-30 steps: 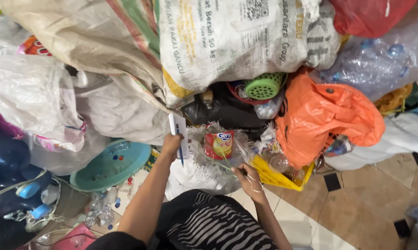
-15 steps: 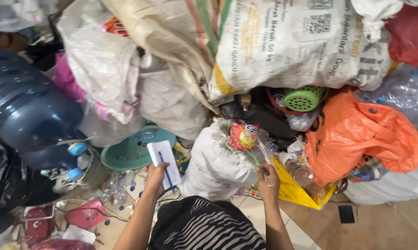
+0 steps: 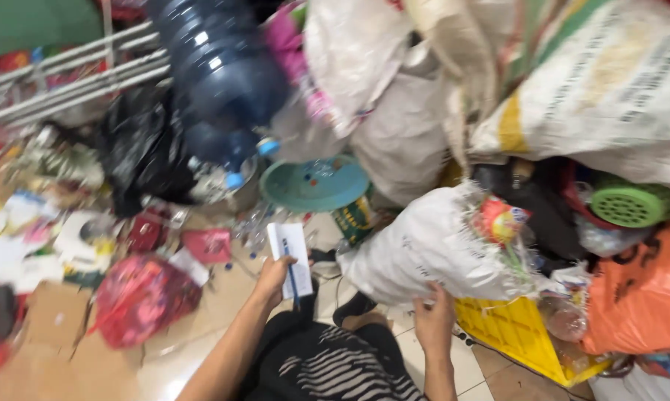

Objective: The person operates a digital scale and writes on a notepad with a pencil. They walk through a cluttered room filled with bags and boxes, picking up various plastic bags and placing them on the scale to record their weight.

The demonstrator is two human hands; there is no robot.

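Nearest the camera is the person's lap in striped black-and-white cloth (image 3: 335,367), with both forearms reaching forward from it.

The left hand (image 3: 273,276) is curled around a small white notepad (image 3: 289,241) and a blue pen (image 3: 291,276). The thumb presses the pen against the pad's lower edge. The pad stands nearly upright, its long axis running away from the person and leaning slightly left, and the pen lies along that same line. The wrist is straight, and the forearm rises from the lower left.

The right hand (image 3: 433,319) is lower and further right, fingers bent against the underside of a stuffed white sack (image 3: 431,249). Whether it grips a fold of the sack or only presses on it is hard to tell in the blur. The sack lies on its side, directly ahead of this hand and touching it, with its long axis running left to right. Its open mouth points right, where a red and yellow wrapper (image 3: 500,220) spills out. The right hand is the nearer one to the sack; the left is beside its closed end without touching it.

Below the sack's mouth sits a yellow crate (image 3: 517,334). Further off a teal bowl (image 3: 314,186) rests on the floor, and behind it a large dark blue water jug (image 3: 216,74).
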